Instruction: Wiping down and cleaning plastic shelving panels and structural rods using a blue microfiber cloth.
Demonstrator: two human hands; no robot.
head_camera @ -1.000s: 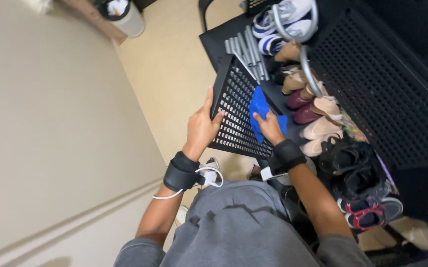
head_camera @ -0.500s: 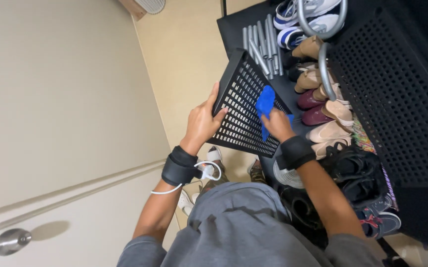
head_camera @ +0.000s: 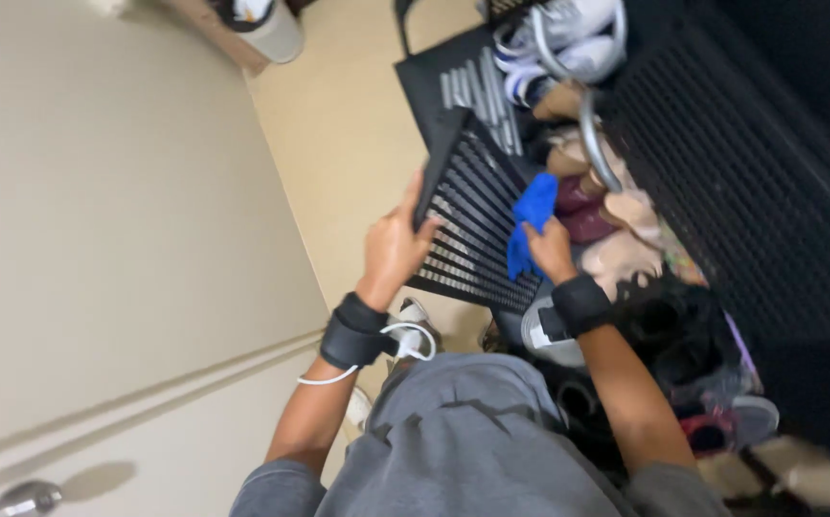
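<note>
I hold a black slotted shelf panel (head_camera: 467, 215) tilted up in front of me. My left hand (head_camera: 394, 251) grips its left edge, thumb over the front face. My right hand (head_camera: 551, 251) presses a blue cloth (head_camera: 531, 222) against the panel's right side. Both wrists wear black bands, and a white cable hangs from the left one. My grey shorts fill the bottom of the view.
A black shoe rack (head_camera: 721, 191) stands at the right, with several pairs of shoes (head_camera: 616, 220) in rows beside it. Another black slotted panel (head_camera: 463, 81) lies on the beige floor beyond. A beige door (head_camera: 99, 239) with a metal knob (head_camera: 27, 498) is at the left.
The view has shifted, so the door knob sits lower left. My right hand with the blue cloth has moved slightly along the panel. My left hand keeps its grip.
</note>
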